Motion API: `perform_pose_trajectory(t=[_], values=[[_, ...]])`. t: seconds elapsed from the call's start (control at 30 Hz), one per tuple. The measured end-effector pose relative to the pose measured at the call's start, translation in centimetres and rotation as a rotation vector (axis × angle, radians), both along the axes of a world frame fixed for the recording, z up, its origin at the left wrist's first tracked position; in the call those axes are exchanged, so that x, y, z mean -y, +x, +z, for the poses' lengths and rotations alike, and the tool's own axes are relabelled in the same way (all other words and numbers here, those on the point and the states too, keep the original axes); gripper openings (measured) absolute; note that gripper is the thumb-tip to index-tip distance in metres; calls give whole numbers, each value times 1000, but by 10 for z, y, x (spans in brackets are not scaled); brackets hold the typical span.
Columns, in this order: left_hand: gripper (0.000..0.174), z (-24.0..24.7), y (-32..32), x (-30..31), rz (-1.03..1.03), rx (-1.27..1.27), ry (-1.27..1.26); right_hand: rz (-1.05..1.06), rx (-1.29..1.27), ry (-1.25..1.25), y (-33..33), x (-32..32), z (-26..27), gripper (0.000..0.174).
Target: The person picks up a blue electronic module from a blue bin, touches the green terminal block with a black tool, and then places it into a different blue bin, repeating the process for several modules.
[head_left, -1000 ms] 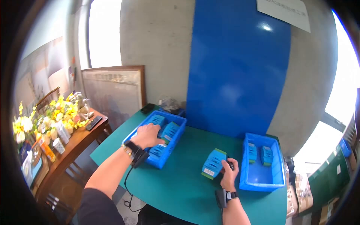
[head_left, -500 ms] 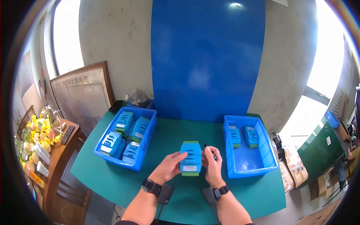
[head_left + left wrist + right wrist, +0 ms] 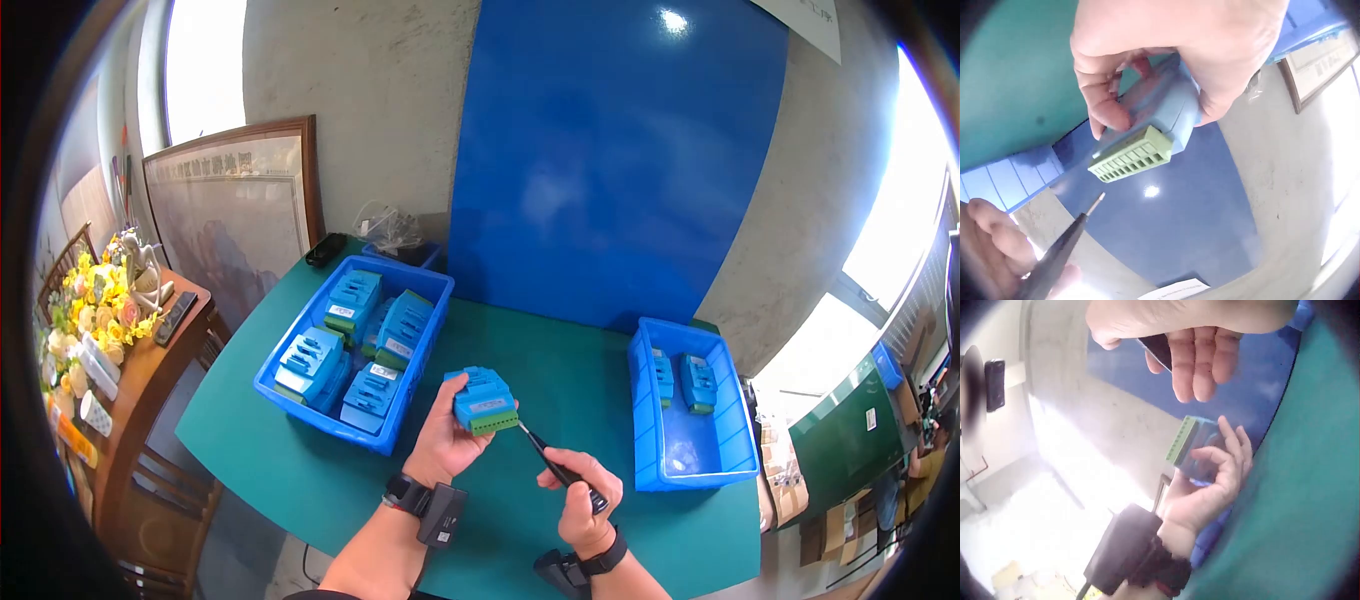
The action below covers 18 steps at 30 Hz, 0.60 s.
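Note:
My left hand (image 3: 447, 440) grips a blue plastic module (image 3: 480, 392) above the table, thumb on one side and fingers on the other. A green terminal block (image 3: 1132, 159) with a row of square openings runs along the module's edge, facing my right hand (image 3: 582, 490). That hand holds a black-handled screwdriver (image 3: 550, 458), its thin metal tip pointing at the terminal block. In the head view the tip is right at the block's corner; from the left wrist a small gap shows below the openings. The right wrist view hides most of the screwdriver behind the fingers.
On the left of the green table (image 3: 300, 480) stands a blue bin (image 3: 395, 425) with several similar modules. A second blue bin (image 3: 745, 440) at the right holds two. Behind the table rises a blue panel (image 3: 610, 160). A wooden side table (image 3: 165, 385) with flowers stands left.
The left hand first reached into the left bin while the right held a module. Then both hands met at the module. Now the left holds it tilted, and the right brings the screwdriver to its terminal block.

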State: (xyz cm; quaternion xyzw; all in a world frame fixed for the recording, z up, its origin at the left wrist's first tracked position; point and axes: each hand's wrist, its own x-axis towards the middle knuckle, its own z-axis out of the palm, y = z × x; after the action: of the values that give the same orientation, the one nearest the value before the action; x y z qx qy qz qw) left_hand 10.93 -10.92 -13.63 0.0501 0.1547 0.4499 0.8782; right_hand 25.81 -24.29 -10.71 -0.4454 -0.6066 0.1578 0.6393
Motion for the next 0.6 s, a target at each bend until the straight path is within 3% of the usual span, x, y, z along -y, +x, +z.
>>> perform_pose_trajectory(t=[0.03,0.13,0.23,0.6], values=[[34,-3,1,-1,12,12,-14,-23,111,19,2,-1,0,50],[33,-6,3,-1,13,46,-50,-17,90,39,3,-1,-2,28],[32,1,1,3,-30,68,-62,-43,63,29,-1,-2,-5,24],[33,-1,2,4,-13,28,-54,-52,12,19,-5,-1,-3,23]])
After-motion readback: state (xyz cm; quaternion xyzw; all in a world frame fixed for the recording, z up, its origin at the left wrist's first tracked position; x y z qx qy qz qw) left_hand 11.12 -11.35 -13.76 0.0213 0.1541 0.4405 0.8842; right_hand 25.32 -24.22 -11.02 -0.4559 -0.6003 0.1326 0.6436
